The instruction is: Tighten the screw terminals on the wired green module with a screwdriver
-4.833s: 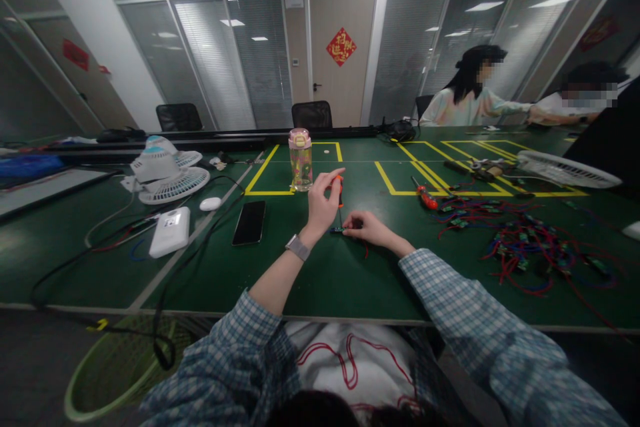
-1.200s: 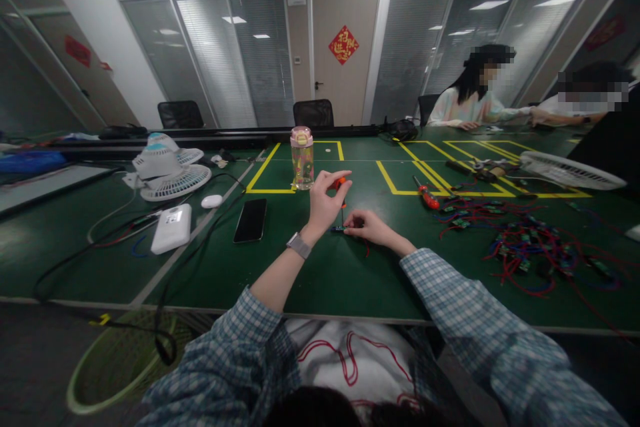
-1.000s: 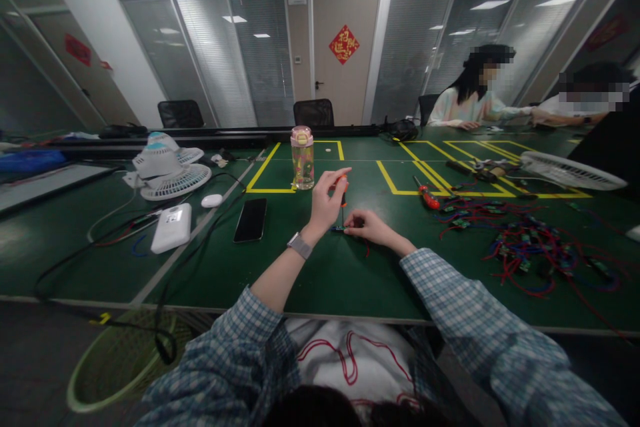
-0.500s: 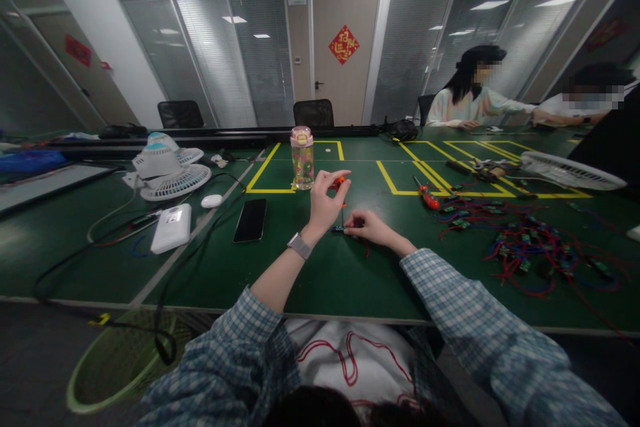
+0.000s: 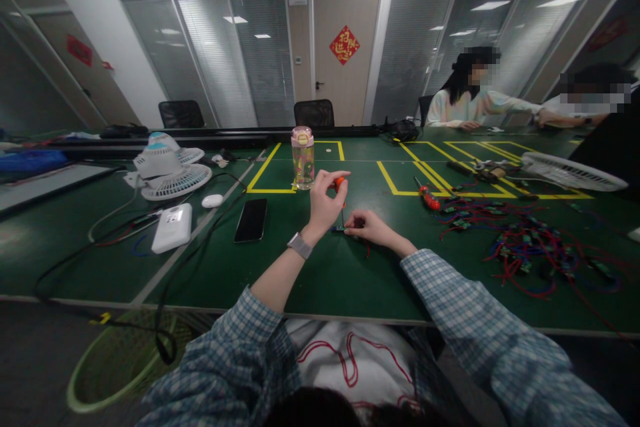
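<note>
Orange screwdriver, one: centre of frame, long axis near upright, tip down at the circuit board. Circuit board, one: on the worktop, below the left hand in the frame, long axis sideways. Left hand: fingers curled round the screwdriver's handle, closed on it. Right hand: nearer the board, fingers pinched together on its right end. Red screwdriver, one: right of centre. Wired boards, heap: right of frame. Changes: against one second ago, left thumb and forefinger part wider, baring more handle; right hand and board unmoved.
</note>
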### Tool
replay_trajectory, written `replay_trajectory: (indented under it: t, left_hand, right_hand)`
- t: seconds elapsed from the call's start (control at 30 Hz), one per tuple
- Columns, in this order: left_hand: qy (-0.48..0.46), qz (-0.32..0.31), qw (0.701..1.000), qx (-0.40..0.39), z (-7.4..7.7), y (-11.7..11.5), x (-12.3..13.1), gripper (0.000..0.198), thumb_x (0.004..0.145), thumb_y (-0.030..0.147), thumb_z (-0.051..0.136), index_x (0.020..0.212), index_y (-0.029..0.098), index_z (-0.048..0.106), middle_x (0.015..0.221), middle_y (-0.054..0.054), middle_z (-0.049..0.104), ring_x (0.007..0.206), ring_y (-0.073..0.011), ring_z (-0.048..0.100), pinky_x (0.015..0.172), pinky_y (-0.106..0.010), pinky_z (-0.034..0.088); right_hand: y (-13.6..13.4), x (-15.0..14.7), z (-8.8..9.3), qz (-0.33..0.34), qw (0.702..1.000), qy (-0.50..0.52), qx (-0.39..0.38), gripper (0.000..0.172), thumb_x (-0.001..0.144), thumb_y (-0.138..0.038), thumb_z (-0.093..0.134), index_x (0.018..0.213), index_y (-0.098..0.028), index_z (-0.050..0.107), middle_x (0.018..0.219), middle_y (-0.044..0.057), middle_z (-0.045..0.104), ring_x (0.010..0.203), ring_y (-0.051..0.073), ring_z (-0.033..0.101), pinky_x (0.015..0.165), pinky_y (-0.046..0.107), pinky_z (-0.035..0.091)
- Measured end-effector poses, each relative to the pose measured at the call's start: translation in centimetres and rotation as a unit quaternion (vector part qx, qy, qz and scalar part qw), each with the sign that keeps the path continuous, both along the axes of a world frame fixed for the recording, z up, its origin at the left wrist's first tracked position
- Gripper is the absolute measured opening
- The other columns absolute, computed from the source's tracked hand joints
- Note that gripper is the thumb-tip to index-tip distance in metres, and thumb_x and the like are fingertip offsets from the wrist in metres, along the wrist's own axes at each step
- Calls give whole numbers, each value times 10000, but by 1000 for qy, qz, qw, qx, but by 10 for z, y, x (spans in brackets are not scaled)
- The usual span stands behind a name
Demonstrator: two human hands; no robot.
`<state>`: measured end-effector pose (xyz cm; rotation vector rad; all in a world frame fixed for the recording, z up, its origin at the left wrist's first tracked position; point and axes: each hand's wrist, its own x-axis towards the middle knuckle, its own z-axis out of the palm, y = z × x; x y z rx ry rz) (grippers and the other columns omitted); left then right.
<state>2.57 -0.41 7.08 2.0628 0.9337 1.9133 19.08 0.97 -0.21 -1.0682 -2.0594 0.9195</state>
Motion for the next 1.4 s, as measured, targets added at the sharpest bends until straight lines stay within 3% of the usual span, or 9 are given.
replay_trajectory:
  t: [0.13,0.33,0.67,0.9,1.1,1.27,1.4]
  left_hand:
    - [0,-3,1000,-6,-1,0,0,149,891,189,590,1007,215,680,871,-25,580,820,-145,569,747,-272,497]
    - [-13,-51,998,-30,-5,4,1,223,960,238,477,1107,220,643,1038,-58,641,886,-145,613,772,-277,513]
    - [1,-2,1000,-7,-2,1,2,104,895,233,608,974,217,675,918,-35,609,832,-151,578,735,-271,486]
    - [0,-56,998,-38,-6,4,0,307,997,237,385,1208,234,608,1011,-51,646,882,-146,619,790,-287,498]
    - [4,-32,999,-10,-3,2,1,237,942,202,519,1145,213,640,959,-45,649,842,-138,610,750,-268,504]
    - [10,16,1000,10,-2,3,2,139,874,210,641,1006,215,683,847,-10,559,790,-133,555,734,-259,488]
    - [13,-5,1000,-6,-3,3,1,168,927,247,566,1059,217,667,908,-28,583,846,-143,576,758,-267,492]
  right_hand:
    - [0,0,0,3,1000,4,1,166,722,-292,711,770,-159,624,662,-9,611,614,132,564,611,265,450]
    - [-1,-1,1,4,1000,1,-16,163,731,-292,702,780,-161,619,600,-23,599,566,129,560,567,258,438]
    - [-2,0,3,9,1000,1,-12,182,735,-314,703,779,-166,607,612,-24,596,570,128,566,578,260,443]
    - [-3,-2,3,11,1000,3,-15,174,735,-309,696,774,-166,605,593,-26,593,555,131,558,561,260,437]
    - [-3,-1,3,9,1000,4,-11,166,734,-295,699,780,-160,613,615,-17,604,569,132,566,581,264,445]
    - [-2,-1,2,7,1000,3,-9,160,731,-283,700,778,-157,614,609,-20,603,569,131,566,578,260,441]
    - [-3,-1,3,9,1000,4,-11,158,735,-285,698,780,-159,615,602,-21,601,564,130,560,577,262,438]
